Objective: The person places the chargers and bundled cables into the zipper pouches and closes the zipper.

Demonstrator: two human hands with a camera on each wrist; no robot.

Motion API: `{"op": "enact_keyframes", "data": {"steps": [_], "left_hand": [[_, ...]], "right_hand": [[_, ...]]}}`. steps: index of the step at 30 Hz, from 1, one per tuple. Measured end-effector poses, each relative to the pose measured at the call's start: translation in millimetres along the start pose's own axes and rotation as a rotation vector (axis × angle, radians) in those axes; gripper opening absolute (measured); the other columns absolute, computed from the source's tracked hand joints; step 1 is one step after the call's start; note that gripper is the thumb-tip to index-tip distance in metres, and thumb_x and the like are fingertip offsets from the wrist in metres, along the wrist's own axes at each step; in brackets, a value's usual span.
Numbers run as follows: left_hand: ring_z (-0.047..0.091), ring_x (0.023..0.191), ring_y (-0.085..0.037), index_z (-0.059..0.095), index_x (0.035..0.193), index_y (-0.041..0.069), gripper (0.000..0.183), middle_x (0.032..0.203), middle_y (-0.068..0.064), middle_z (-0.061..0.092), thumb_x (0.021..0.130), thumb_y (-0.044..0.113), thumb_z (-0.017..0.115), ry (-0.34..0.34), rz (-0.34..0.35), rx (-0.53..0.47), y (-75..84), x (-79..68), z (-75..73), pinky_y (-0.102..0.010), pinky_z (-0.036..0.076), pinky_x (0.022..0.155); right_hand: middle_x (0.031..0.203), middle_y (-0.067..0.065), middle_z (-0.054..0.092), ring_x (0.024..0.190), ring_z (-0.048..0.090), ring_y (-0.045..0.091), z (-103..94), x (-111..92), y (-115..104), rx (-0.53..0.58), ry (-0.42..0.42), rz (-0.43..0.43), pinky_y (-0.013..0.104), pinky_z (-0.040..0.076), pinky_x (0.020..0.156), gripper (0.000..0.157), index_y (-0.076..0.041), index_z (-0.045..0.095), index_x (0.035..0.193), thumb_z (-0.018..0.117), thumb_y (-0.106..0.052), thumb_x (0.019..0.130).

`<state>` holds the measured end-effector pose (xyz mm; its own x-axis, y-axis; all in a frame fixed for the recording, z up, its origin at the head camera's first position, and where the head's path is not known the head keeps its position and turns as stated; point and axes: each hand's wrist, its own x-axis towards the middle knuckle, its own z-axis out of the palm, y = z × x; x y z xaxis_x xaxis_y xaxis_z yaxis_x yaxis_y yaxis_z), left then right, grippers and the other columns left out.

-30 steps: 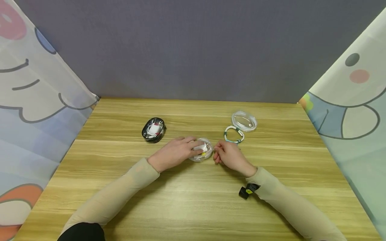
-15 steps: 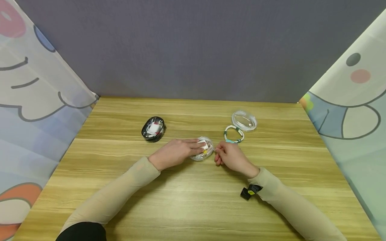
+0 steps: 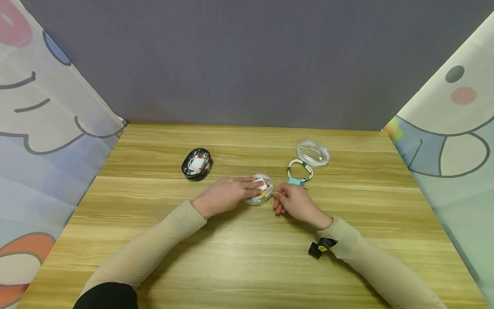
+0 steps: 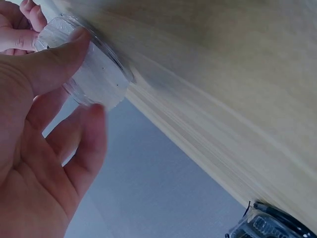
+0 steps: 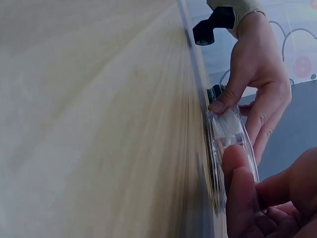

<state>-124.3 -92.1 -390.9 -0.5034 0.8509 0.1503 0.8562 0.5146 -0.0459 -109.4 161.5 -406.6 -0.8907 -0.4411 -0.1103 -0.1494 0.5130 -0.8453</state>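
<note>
In the head view, a small clear oval pouch point(image 3: 253, 201) lies mid-table with a white charger, a white cable and a yellow spot showing inside. My left hand point(image 3: 224, 196) grips it from the left, fingers over its top; the left wrist view shows the thumb across one face of the pouch point(image 4: 101, 74) and fingers at the other. At the pouch's right end, the thumb and index finger of my right hand point(image 3: 297, 205) pinch at the rim. Whatever small part sits between those fingertips is hidden. The pouch point(image 5: 229, 130) stands between both hands in the right wrist view.
A black-rimmed clear pouch point(image 3: 197, 165) holding a white charger and cable lies back left. Beyond my right hand are a light blue piece point(image 3: 296, 182), a coiled white cable point(image 3: 292, 164) with dark ties, and another clear oval pouch point(image 3: 313, 153). A grey partition point(image 3: 251, 64) rises behind the table.
My left fingers have shifted and straightened over the pouch top. My right hand stays at the rim with little movement, and more of the light blue piece shows beside it.
</note>
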Motion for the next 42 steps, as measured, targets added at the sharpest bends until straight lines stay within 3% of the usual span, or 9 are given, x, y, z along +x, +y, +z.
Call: {"op": "enact_keyframes", "data": {"steps": [8,17,21,28,39,42], "left_hand": [[0.051,0.132,-0.018,0.064,0.136,0.025,0.052,0.145,0.007,0.053,0.091,-0.002,0.062,-0.020,0.022,-0.002,-2.8,0.2,-2.1,-0.035,0.058,0.069],[0.050,0.133,-0.020,0.063,0.137,0.021,0.057,0.146,0.005,0.053,0.086,-0.003,0.067,-0.037,0.012,-0.061,-7.1,2.1,-2.4,-0.037,0.056,0.084],[0.051,0.132,-0.025,0.064,0.136,0.016,0.052,0.146,0.000,0.053,0.089,-0.005,0.065,-0.017,-0.050,-0.107,-15.4,3.4,-0.4,-0.039,0.052,0.094],[0.049,0.134,-0.024,0.064,0.136,0.017,0.041,0.149,0.001,0.049,0.095,0.010,0.067,-0.003,-0.206,-0.135,-36.1,9.9,1.8,-0.043,0.052,0.094],[0.047,0.135,-0.026,0.060,0.140,0.017,0.048,0.152,0.001,0.045,0.094,0.013,0.071,-0.043,-0.307,-0.147,-54.1,31.1,4.4,-0.044,0.051,0.096],[0.044,0.138,-0.026,0.058,0.141,0.018,0.049,0.153,0.003,0.043,0.094,0.013,0.071,-0.050,-0.327,-0.155,-57.4,36.4,6.0,-0.044,0.051,0.095]], "right_hand": [[0.074,0.007,0.069,0.063,0.069,0.020,-6.4,2.1,-3.1,0.072,-0.055,0.040,0.031,0.057,0.057,0.019,0.006,0.063,0.093,0.051,-0.004,0.103],[0.077,0.006,0.068,0.066,0.068,0.021,-14.7,1.1,-6.6,0.035,-0.051,0.014,0.031,0.058,0.059,0.018,0.007,0.065,0.098,0.052,-0.005,0.103],[0.079,0.008,0.069,0.068,0.069,0.022,-19.4,1.3,-6.9,0.028,-0.029,-0.041,0.031,0.058,0.060,0.015,0.006,0.066,0.097,0.055,-0.003,0.101],[0.082,0.016,0.070,0.071,0.069,0.029,-36.2,4.6,-6.5,0.041,0.035,-0.096,0.037,0.059,0.064,0.015,0.010,0.065,0.098,0.056,-0.001,0.100],[0.091,0.026,0.067,0.076,0.070,0.021,-84.0,20.0,1.3,0.121,0.180,-0.158,0.034,0.059,0.066,0.023,0.016,0.062,0.105,0.053,-0.006,0.103],[0.093,0.028,0.067,0.077,0.070,0.021,-96.1,23.4,3.3,0.095,0.250,-0.161,0.033,0.059,0.068,0.024,0.015,0.062,0.106,0.054,-0.007,0.103]]}}
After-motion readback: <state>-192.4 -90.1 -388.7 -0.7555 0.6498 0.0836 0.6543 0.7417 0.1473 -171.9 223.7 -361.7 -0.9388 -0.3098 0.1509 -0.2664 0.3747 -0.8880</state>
